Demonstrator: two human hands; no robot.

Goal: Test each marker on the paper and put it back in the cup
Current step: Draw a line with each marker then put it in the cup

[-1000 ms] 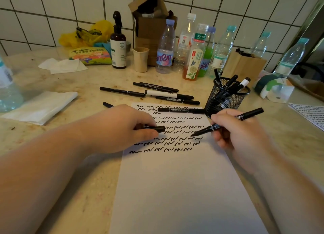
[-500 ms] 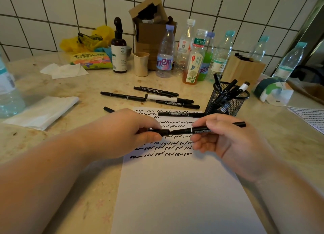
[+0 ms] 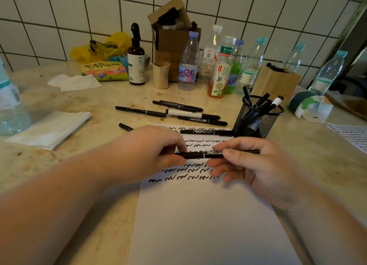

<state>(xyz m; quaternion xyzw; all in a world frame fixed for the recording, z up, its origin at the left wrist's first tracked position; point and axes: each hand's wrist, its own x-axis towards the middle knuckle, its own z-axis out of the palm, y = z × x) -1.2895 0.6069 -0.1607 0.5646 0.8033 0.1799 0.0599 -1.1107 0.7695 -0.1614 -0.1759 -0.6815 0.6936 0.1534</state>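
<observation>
Head view: left hand (image 3: 158, 153) and right hand (image 3: 250, 165) both pinch one black marker (image 3: 210, 155) over the paper (image 3: 198, 215), near the mesh cup (image 3: 256, 121); a loosely seated cap could dry its tip.

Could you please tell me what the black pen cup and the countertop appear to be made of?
The pen cup looks like black wire mesh, probably metal: you can see through its fine grid. The countertop looks like polished beige stone or an imitation, mottled and faintly glossy.

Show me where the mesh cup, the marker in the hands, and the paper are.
mesh cup (image 3: 256, 121), head view, front wall.
marker in the hands (image 3: 210, 155), head view, labelled barrel.
paper (image 3: 208, 221), head view, blank lower part.
</observation>
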